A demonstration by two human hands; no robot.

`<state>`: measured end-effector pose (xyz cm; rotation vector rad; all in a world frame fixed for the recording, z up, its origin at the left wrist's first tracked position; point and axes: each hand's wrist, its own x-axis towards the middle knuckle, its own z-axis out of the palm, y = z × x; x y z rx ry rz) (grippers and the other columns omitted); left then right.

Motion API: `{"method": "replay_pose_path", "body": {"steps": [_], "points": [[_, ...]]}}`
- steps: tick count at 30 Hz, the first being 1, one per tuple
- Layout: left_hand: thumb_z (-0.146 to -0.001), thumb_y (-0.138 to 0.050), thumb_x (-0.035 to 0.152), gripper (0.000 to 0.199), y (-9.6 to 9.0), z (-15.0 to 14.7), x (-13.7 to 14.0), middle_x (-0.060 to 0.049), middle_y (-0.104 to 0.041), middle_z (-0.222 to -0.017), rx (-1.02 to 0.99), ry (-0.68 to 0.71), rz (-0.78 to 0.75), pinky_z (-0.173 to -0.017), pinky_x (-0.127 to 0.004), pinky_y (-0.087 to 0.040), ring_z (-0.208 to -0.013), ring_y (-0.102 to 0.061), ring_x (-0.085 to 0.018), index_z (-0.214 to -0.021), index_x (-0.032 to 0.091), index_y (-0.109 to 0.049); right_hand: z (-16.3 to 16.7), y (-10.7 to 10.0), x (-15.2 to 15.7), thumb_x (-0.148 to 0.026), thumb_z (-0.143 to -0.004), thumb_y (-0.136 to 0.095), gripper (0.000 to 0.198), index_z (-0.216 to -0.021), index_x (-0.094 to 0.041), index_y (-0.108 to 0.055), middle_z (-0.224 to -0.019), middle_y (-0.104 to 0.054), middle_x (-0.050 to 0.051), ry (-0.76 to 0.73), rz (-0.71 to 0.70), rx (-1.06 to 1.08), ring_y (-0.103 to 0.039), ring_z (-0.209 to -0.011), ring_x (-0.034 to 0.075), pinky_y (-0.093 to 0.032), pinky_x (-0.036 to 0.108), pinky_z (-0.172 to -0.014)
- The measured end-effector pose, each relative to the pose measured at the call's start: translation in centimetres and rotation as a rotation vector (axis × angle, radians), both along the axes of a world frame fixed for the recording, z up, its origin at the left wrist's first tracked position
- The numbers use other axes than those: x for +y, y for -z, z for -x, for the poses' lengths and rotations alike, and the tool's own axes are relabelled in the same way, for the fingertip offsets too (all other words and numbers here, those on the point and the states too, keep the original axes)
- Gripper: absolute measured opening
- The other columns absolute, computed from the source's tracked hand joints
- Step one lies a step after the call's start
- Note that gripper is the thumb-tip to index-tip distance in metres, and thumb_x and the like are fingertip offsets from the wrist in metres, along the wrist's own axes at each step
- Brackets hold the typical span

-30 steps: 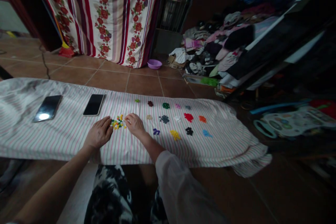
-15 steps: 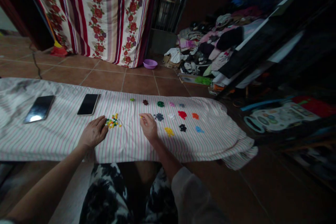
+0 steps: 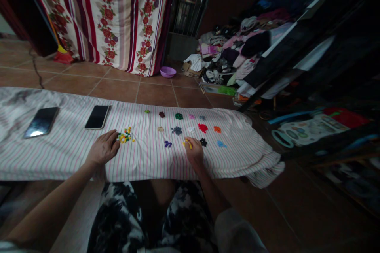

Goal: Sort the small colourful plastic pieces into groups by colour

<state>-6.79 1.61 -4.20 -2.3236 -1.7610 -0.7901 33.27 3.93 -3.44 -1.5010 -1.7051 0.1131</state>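
Observation:
My left hand [image 3: 103,148] lies palm down on the striped cloth, fingers stretched out, its fingertips at the edge of a mixed pile of small yellow, green, white and orange pieces [image 3: 125,136]. Over the small yellow pile [image 3: 184,144] is my right hand [image 3: 194,151], thumb and fingers pinched, with a small yellow piece [image 3: 189,143] at the tips. The hand covers most of that pile. Close by are small piles of black pieces [image 3: 203,142], purple pieces [image 3: 168,144], dark grey pieces [image 3: 177,130], white pieces [image 3: 190,130] and red pieces [image 3: 202,128].
Two phones [image 3: 97,117] lie on the cloth at the left. More colour-sorted piles stand in rows, among them orange pieces [image 3: 217,129], blue pieces [image 3: 221,143] and dark green pieces [image 3: 178,116]. Beyond the table are a purple basin [image 3: 168,72] and heaped clothes [image 3: 231,53].
My right hand has moved right, from beside the dark grey pile to the yellow pile, uncovering the tan and purple piles. My left hand stays by the mixed pile. The view has shifted slightly.

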Motion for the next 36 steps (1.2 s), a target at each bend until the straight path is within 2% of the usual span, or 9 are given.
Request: {"method": "replay_pose_path", "body": {"steps": [7,16,19,28,36], "points": [[-0.088,-0.038,0.039,0.038,0.1,0.0,0.0,-0.015,-0.061,-0.121,0.021,-0.015,-0.015,-0.101,-0.047,-0.044,-0.118,-0.054,-0.028,-0.112,0.016,-0.057,-0.3,1.8,-0.5,-0.018,-0.082,-0.04,0.031,-0.095,-0.018,-0.068,-0.097,-0.069,0.009,-0.016,-0.028,-0.085,-0.058,-0.099,0.022,-0.043,0.042,-0.094],[-0.089,-0.038,0.039,0.04,-0.3,-0.2,-0.1,-0.015,-0.059,-0.124,0.022,-0.036,0.002,-0.101,-0.045,-0.044,-0.118,-0.055,-0.028,-0.113,0.015,-0.057,0.0,1.5,-0.6,-0.028,-0.09,-0.044,0.028,-0.105,-0.019,-0.066,-0.112,-0.066,0.009,-0.12,-0.036,-0.139,-0.053,-0.11,0.023,-0.043,0.041,-0.098],[-0.089,-0.037,0.039,0.04,-0.4,-0.2,-0.1,-0.015,-0.06,-0.124,0.022,-0.036,0.004,-0.102,-0.045,-0.043,-0.119,-0.054,-0.027,-0.114,0.015,-0.057,0.1,1.6,-0.6,-0.024,-0.09,-0.043,0.026,-0.099,-0.02,-0.067,-0.107,-0.067,0.008,-0.134,-0.032,-0.149,-0.052,-0.108,0.023,-0.043,0.041,-0.097],[-0.09,-0.036,0.038,0.041,-0.2,-0.2,-0.1,-0.016,-0.06,-0.124,0.041,-0.034,0.006,-0.102,-0.045,-0.043,-0.12,-0.054,-0.028,-0.115,0.012,-0.057,0.4,1.6,-0.8,-0.018,-0.087,-0.042,0.022,-0.088,-0.02,-0.064,-0.093,-0.064,0.008,-0.054,-0.019,-0.182,-0.052,-0.093,0.023,-0.043,0.038,-0.087],[-0.09,-0.037,0.038,0.042,0.1,0.0,0.1,-0.017,-0.06,-0.124,0.05,-0.044,-0.016,-0.101,-0.044,-0.044,-0.117,-0.055,-0.027,-0.114,0.012,-0.058,0.0,1.7,-0.6,-0.023,-0.091,-0.042,0.026,-0.091,-0.02,-0.067,-0.094,-0.064,0.007,-0.084,-0.067,-0.165,-0.052,-0.095,0.021,-0.042,0.036,-0.089]]}}
